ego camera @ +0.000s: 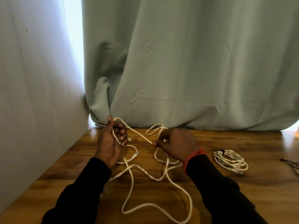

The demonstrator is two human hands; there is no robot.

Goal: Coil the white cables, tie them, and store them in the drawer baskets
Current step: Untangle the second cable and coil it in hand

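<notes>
While my left hand (113, 141) grips the first loop of white cable (134, 173), my right hand (174, 143) pinches the strand; feed even loops, untwisting slack.

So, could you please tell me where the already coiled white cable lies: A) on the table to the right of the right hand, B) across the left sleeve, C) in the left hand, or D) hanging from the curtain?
A: the coiled cable lies on the wooden table to the right of the right hand, untouched, while both hands hold the loose cable, the left hand gripping a loop of it.
</notes>
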